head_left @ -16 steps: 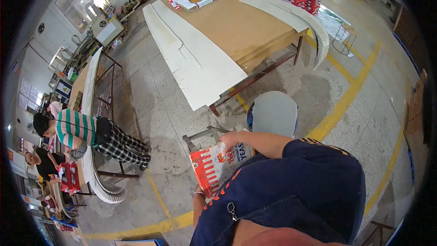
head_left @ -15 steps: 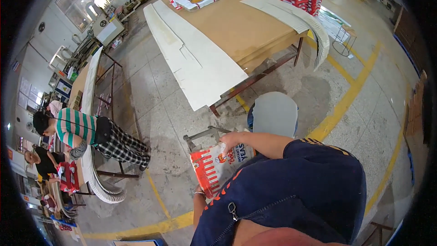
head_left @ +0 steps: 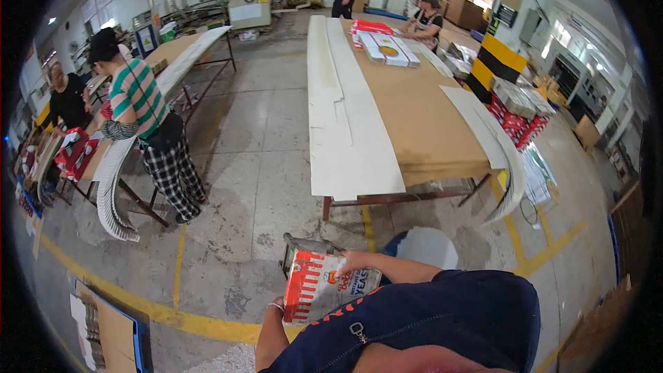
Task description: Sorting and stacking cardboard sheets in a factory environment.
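In front of my body I hold a flat red-and-white printed carton (head_left: 314,287), tilted toward me. My right hand (head_left: 353,261) grips its far right edge, with fingers lying over the printed face. My left hand (head_left: 277,306) is at its left edge, a bracelet on the wrist; most of those fingers are hidden. Whether this is one carton or a bundle of several, I cannot tell. Just beyond it shows a small grey metal frame (head_left: 311,242). A grey-topped blue stool or bin (head_left: 428,247) stands to the right, partly behind my arm.
Ahead is a long table (head_left: 387,124) with brown board, white sheets and a tied carton bundle (head_left: 387,50). A person in stripes (head_left: 141,97) works at a table on the left. Red-and-white stacks (head_left: 514,121) stand at right. A blue-edged pallet (head_left: 114,331) lies lower left.
My view has tilted up and turned, showing more of the far room. Both hands keep hold of the carton, which now appears slightly lower in the view.
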{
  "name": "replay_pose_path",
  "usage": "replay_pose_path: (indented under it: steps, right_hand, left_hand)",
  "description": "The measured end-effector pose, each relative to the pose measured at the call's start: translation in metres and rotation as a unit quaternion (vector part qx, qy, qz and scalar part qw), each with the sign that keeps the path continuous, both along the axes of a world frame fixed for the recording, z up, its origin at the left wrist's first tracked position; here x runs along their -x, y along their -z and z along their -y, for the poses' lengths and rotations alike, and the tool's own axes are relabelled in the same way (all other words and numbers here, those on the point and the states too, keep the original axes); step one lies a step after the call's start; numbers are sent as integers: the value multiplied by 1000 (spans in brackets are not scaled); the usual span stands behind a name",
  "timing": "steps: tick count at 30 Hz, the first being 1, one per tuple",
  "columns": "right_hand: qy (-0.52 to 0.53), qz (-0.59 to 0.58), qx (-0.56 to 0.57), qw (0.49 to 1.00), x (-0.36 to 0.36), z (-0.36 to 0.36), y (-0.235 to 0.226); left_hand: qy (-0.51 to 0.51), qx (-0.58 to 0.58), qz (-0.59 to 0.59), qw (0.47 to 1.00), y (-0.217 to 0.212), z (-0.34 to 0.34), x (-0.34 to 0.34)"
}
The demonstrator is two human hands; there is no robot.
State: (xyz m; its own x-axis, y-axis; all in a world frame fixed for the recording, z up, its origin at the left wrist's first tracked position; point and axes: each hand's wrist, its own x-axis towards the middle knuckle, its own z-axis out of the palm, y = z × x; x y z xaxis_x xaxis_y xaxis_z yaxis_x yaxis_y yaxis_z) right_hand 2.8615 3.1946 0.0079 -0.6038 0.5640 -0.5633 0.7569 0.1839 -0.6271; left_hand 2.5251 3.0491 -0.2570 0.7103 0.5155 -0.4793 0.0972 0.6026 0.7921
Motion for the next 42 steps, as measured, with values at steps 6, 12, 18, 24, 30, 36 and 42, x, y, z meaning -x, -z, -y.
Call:
replay_pose_path:
  steps: [6,12,18,24,30,36,42]
  right_hand:
    - [-64,11,3,998,-7,-30,25]
    - [-114,-32,27,993,-18,-45,61]
    - [-128,-73,64,987,-73,-62,76]
    - [-102,-110,45,988,-82,-58,60]
    - [-50,-66,-59,995,-86,-28,58]
    - [-42,-28,-14,999,-92,-20,29]
    - [-19,29,-19,999,-99,-2,28]
  left_hand:
    - [-48,21,-6,999,1,21,-32]
    - [-116,84,-19,989,-12,40,-60]
    - [-168,146,-57,973,-47,31,-100]
    - [-182,202,-64,960,-90,14,-112]
    - [-191,268,-37,944,-107,17,-114]
    - [-189,326,-8,926,-113,12,-120]
    - [-225,356,26,907,-104,25,-131]
